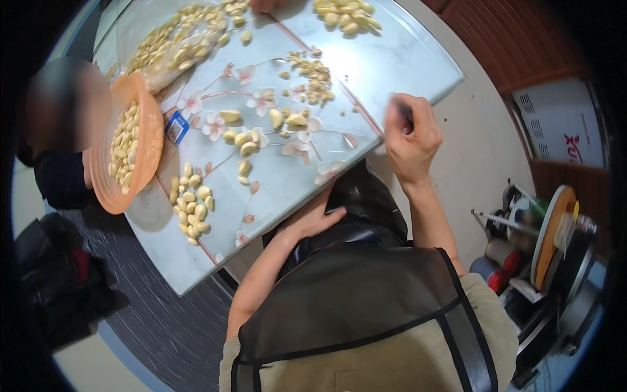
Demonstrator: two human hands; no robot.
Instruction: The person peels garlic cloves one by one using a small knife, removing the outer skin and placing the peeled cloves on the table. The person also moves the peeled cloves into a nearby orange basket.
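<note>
My right hand (413, 130) is raised just beyond the table's near right edge, its fingers curled around a small dark and red object, blurred and too hidden to name. Nothing shows in my left hand (316, 218), which rests on my dark apron or lap below the table edge. Several peeled garlic cloves (241, 139) lie scattered on the flower-patterned tabletop (274, 196). A pile of small garlic trimmings (316, 81) lies farther back. Loose cloves form one group (193, 208) at the left and another heap (345, 14) at the far side.
An orange plastic basket (152, 147) of cloves tilts at the left, beside another person. A clear plastic bag (171, 54) of cloves lies behind it. Part of another hand (267, 5) shows at the top edge. A round wooden board (553, 235) stands among items at the right.
</note>
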